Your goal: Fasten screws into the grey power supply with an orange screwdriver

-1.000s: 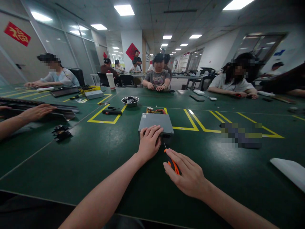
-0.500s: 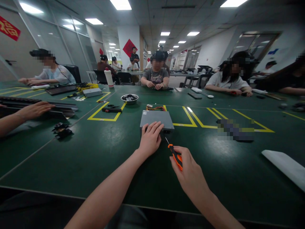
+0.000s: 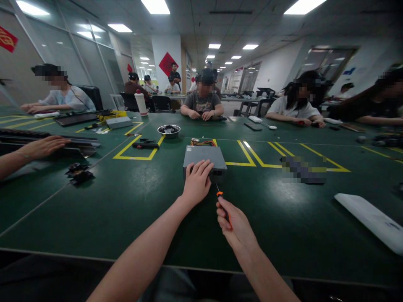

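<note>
The left hand (image 3: 197, 181) stays pressed flat, fingers spread, on the grey box (image 3: 204, 156) at twelve o'clock. The right hand (image 3: 234, 224), clamped on the screwdriver (image 3: 223, 205), has rolled and drawn closer; the tip now aims at the box's near face.

Screwdriver (image 3: 223, 204) handle mostly hidden in right hand (image 3: 234, 224); tip contact unclear.

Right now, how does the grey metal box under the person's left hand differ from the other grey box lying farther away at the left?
The grey metal box under the left hand lies near the middle of the green table, with coloured wires behind it and a screwdriver in the right hand pointing at it. The far grey box lies untouched, beside yellow cables. Both are flat, grey and rectangular.
</note>
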A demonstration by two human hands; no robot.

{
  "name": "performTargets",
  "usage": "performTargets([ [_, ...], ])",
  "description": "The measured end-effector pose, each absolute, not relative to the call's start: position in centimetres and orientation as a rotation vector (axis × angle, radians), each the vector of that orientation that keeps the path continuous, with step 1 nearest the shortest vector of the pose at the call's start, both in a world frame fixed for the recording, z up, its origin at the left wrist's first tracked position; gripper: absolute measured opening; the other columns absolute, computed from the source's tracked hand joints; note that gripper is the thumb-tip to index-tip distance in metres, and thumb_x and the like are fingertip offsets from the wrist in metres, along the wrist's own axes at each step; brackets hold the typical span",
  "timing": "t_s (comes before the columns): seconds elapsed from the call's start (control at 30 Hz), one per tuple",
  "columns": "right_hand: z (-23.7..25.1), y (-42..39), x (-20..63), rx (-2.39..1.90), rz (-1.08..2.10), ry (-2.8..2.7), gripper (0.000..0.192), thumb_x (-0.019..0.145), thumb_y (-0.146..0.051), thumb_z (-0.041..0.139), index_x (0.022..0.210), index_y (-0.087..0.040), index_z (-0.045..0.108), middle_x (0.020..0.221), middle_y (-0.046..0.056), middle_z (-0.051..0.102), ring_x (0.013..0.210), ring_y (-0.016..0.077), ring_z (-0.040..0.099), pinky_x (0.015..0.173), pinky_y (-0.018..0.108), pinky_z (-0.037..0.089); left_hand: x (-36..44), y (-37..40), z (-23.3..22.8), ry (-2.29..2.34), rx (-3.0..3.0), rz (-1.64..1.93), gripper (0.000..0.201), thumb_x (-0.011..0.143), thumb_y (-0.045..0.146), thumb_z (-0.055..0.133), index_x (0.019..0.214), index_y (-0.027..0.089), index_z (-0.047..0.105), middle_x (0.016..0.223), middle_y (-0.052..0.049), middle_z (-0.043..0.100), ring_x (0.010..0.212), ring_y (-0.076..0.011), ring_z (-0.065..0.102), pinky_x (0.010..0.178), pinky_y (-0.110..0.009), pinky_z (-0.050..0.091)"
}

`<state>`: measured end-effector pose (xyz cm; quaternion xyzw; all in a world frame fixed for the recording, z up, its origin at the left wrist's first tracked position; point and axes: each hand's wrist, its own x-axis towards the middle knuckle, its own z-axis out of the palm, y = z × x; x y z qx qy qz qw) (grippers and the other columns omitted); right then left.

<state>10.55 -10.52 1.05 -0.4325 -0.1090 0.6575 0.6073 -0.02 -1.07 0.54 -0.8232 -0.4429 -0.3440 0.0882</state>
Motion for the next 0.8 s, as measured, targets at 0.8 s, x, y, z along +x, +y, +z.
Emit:
performTargets([
  [0.8, 2.6, -9.7, 11.1, -0.665, 1.923, 0.212, 0.012, 0.089, -0.023, 0.041, 0.086, -0.013, 0.048, 0.069, -0.001, 0.049, 0.043, 0.0006, 0.045, 0.031, 0.006, 0.036, 0.0, -1.0, 0.5, -1.331, -2.435, -1.01, 0.043, 0.081, 0.016, 0.041, 0.124, 0.024, 0.044, 0.132, -0.002, 0.046, 0.123, -0.0182, 0.037, 0.104, -0.041, 0.02],
])
